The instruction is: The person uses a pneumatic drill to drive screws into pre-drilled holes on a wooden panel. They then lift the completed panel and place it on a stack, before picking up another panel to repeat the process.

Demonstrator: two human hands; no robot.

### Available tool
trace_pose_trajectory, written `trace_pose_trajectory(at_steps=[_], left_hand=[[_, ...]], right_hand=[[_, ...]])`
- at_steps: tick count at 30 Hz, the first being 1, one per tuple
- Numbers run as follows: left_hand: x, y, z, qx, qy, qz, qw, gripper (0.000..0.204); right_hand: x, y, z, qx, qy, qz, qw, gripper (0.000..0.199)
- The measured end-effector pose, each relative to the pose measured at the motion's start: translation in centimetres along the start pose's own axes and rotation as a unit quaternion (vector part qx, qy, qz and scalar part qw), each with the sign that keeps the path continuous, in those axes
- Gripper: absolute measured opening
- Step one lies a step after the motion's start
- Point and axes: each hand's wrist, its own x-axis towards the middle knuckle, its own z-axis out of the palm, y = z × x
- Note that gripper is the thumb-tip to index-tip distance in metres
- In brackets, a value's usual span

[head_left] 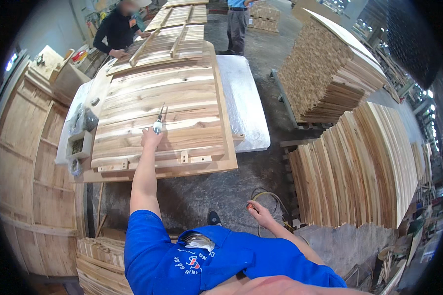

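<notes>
**Head view: left hand on a screwdriver over the plank panel, right hand low by a hose**

Head camera looks down at a wooden panel [167, 113] of light planks lying flat on the tabletop [246, 108], which is wrapped in white sheeting. The left hand [150, 137] is stretched far forward, fingers closed around the handle of a screwdriver [158, 120]. The tool's long axis runs away from the person, tilted slightly right, with its thin shaft ending on the planks beyond the hand, near the middle of the panel. The handle sits in the grip and the tip lies farther out, so the tool points straight on from the arm's line.

The right hand [260, 212] hangs low, well apart from the panel, above the concrete floor, near a yellow hose [275, 199]. Its fingers are curled, and something small and reddish shows at them; whether it is gripped I cannot tell.

A small box of fasteners [79, 145] stands on the tabletop just left of the panel, nearer the left hand. Stacked boards [359, 167] stand to the right.
</notes>
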Motion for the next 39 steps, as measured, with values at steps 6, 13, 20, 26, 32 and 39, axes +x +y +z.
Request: trace_pose_trajectory(at_steps=[6,13,20,26,32,39], left_hand=[[3.0,-1.3,1.7,-0.023,0.034,0.021,0.999,0.050],[-3.0,3.2,2.0,-0.733,-0.103,0.073,0.669,0.026],[-18.8,16.5,-9.7,-0.877,-0.054,0.163,0.448,0.034],[-28.1,22.9,-10.0,-0.882,-0.030,0.198,0.426,0.036],[-35.1,28.2,-5.3,-0.840,-0.032,0.221,0.495,0.039],[-41.3,33.4,-10.0,-0.812,0.005,0.460,0.360,0.043]], right_hand=[[2.5,-3.6,-0.2,0.055,0.019,0.025,0.998,0.041],[6.2,-9.3,-2.7,0.075,0.031,-0.084,0.993,0.037],[5.1,-20.3,-7.8,0.094,0.017,-0.225,0.970,0.038],[0.7,-19.9,-14.1,0.106,-0.004,-0.288,0.952,0.040],[-3.7,-15.0,-20.7,0.081,-0.017,-0.323,0.943,0.038],[-7.5,-10.9,-25.5,0.089,-0.104,-0.401,0.906,0.040]])
